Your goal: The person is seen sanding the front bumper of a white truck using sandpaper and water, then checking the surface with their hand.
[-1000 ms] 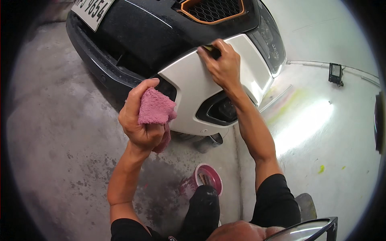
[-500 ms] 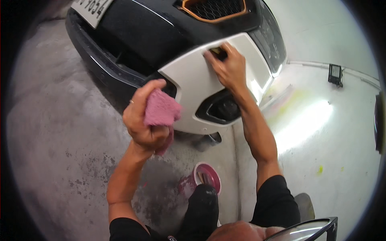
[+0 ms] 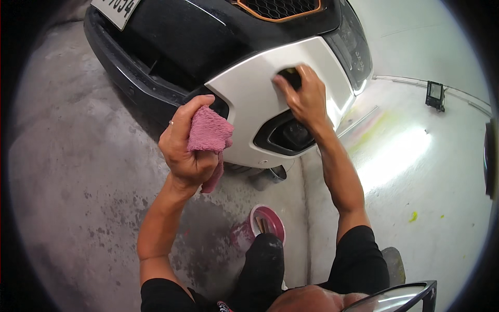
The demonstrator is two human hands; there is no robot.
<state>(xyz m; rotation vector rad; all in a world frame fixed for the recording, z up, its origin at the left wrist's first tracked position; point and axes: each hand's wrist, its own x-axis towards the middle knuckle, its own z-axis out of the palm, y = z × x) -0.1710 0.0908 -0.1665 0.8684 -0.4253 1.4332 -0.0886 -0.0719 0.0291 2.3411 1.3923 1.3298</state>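
Observation:
My left hand [image 3: 176, 145] is closed around a folded pink towel [image 3: 209, 130], held up in front of the car's bumper. One end of the towel hangs below the fist. On the white bumper corner panel [image 3: 249, 93], my right hand [image 3: 310, 101] presses a small dark pad [image 3: 291, 78] between thumb and fingers. The pad's exact kind is not clear, since the fingers cover part of it and are slightly blurred. Just below this hand sits the black-framed fog lamp recess [image 3: 288, 136] in the panel.
The black car front [image 3: 197, 44] has an orange-edged grille [image 3: 280, 8] above. Near my knee stands a pink bucket [image 3: 270, 221] with sticks or tools inside. A dark container [image 3: 270, 178] is under the bumper. A floodlight [image 3: 434, 96] lies by the pale wall at right.
My right hand has slid with the pad slightly down and to the right on the white panel. The left hand, with its towel, has hardly moved.

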